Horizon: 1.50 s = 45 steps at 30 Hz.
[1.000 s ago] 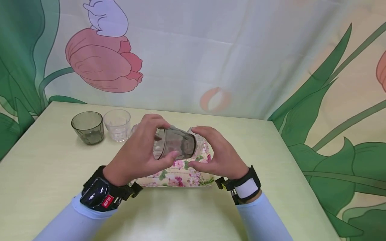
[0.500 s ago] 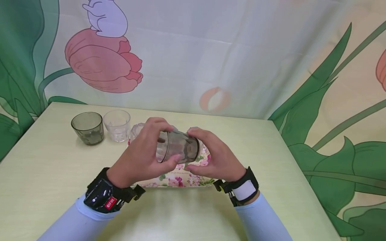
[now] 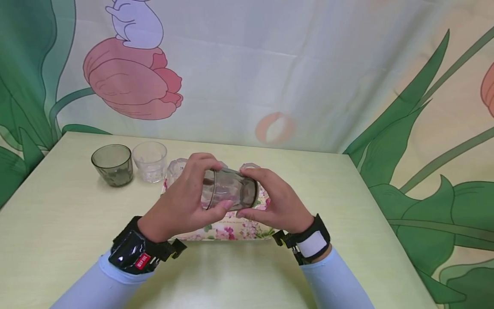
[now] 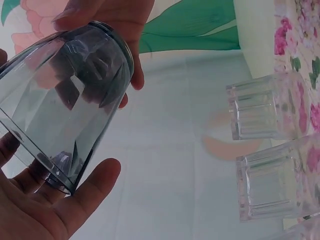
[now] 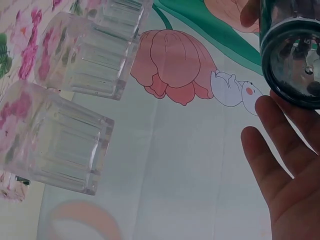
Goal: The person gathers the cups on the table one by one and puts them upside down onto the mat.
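"What do those hands have hold of?"

"A smoky glass, lying on its side in the air over the flowered tray. The left hand is curled round the rim end; the right hand pinches the base end between finger and thumb."

"Every finger on it?"

"Can't tell. The left hand covers part of the open end, and from the right wrist some fingers stand off the glass, which the frame edge cuts through."

"And that line near the rim?"

"Lip or something behind it, I can't make out."

"What's on the tray?"

"Clear glasses. The right wrist's view shows three, one cut off at the top; from the head, the hands block most of them."

"Further out?"

"A grey tumbler and a clear tumbler, side by side on the pale table. Whether they touch is hard to say. Behind hangs a curtain with a white rabbit, its head cropped in the head view."
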Each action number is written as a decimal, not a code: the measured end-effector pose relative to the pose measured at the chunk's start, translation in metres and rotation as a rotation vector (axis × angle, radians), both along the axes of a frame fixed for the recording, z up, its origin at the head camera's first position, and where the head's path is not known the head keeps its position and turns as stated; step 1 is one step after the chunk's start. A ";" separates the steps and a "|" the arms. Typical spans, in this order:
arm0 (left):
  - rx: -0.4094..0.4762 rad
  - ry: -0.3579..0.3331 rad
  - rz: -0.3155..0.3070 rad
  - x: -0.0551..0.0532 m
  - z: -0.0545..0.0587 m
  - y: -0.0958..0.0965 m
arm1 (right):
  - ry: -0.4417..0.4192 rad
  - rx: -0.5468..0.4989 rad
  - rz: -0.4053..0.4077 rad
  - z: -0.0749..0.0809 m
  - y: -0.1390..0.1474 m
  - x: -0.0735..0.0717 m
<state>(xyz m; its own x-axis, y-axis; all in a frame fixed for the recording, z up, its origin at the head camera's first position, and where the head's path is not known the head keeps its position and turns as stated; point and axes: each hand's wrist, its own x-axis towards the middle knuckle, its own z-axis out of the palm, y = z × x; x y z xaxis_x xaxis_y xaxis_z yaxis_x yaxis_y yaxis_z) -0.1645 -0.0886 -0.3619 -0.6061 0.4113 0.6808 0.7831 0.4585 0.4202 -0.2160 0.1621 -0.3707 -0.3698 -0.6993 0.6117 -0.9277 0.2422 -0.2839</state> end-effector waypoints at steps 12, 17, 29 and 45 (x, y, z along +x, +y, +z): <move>-0.016 0.037 0.030 -0.001 -0.002 -0.003 | 0.006 -0.046 0.022 0.002 0.000 0.000; -0.025 0.039 0.063 -0.002 -0.004 -0.007 | 0.018 -0.062 0.023 0.003 0.000 -0.001; -0.028 0.055 0.096 -0.004 -0.002 -0.015 | -0.018 -0.070 -0.030 0.007 0.008 -0.004; -0.007 0.042 0.122 -0.001 -0.001 -0.024 | 0.005 -0.078 -0.145 0.008 0.018 -0.005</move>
